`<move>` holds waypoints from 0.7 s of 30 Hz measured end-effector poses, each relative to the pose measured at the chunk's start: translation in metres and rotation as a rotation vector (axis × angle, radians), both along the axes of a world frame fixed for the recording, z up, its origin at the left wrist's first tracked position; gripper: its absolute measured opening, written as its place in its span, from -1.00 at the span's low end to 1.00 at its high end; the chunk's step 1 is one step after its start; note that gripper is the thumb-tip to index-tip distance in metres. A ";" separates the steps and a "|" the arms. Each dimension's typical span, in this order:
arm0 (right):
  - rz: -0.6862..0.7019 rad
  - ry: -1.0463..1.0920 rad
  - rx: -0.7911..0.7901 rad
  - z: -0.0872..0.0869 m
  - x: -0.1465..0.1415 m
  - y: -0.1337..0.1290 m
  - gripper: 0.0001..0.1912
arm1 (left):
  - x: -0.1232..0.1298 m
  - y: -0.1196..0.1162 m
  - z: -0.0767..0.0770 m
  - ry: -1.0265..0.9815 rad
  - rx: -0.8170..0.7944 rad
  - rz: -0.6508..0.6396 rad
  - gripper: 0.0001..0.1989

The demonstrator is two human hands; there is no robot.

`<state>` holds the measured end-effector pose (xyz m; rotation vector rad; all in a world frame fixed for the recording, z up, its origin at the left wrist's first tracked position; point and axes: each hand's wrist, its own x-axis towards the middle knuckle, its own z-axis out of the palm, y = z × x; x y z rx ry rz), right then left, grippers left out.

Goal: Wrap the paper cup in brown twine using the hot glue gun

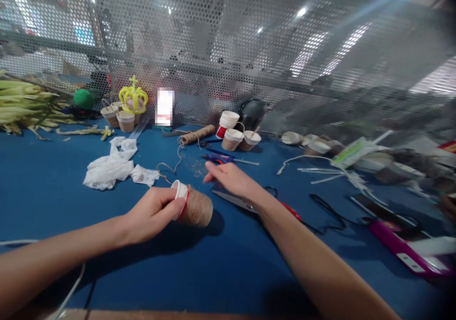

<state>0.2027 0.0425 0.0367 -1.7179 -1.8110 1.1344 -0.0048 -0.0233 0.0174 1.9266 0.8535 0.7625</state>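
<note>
My left hand grips a paper cup by its white rim. The cup lies tilted on its side above the table, wrapped in brown twine, with a red band showing near the rim. My right hand is held over the table beyond the cup, its fingers partly stretched and slightly apart, with nothing visible in them. Just past it lies a blue glue gun. Scissors with red on the handle lie beneath my right wrist, partly hidden by the forearm. Loose twine trails behind the cup.
A twine roll, twine-covered cups and a yellow crown stand along the back by the mesh panel. Crumpled white cloth lies left. At right are a purple power strip, black cable and clear glue sticks.
</note>
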 end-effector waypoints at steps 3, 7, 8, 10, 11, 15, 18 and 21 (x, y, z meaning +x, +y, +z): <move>0.206 0.169 -0.156 -0.002 -0.020 -0.026 -0.40 | 0.001 -0.006 0.004 0.023 0.075 -0.074 -0.66; 0.246 0.623 -0.410 -0.009 -0.030 -0.036 -0.39 | 0.002 -0.010 0.007 0.053 0.151 -0.169 -0.67; 0.220 0.715 -0.434 -0.009 -0.030 -0.036 -0.40 | 0.002 -0.010 0.008 0.054 0.159 -0.179 -0.68; 0.173 0.779 -0.377 -0.008 -0.028 -0.036 -0.47 | 0.001 -0.010 0.010 0.052 0.159 -0.188 -0.70; 0.171 0.771 -0.324 -0.006 -0.026 -0.036 -0.53 | 0.001 -0.010 0.011 0.045 0.152 -0.193 -0.70; 0.300 0.578 -0.080 0.003 -0.013 -0.041 -0.74 | -0.001 -0.009 0.014 -0.009 -0.007 -0.206 -0.70; 0.434 0.384 0.156 0.008 -0.005 -0.047 -0.82 | -0.002 -0.007 0.012 -0.087 -0.270 -0.189 -0.69; 0.545 0.272 0.385 0.009 -0.005 -0.052 -0.85 | -0.001 -0.005 0.008 -0.180 -0.477 -0.191 -0.71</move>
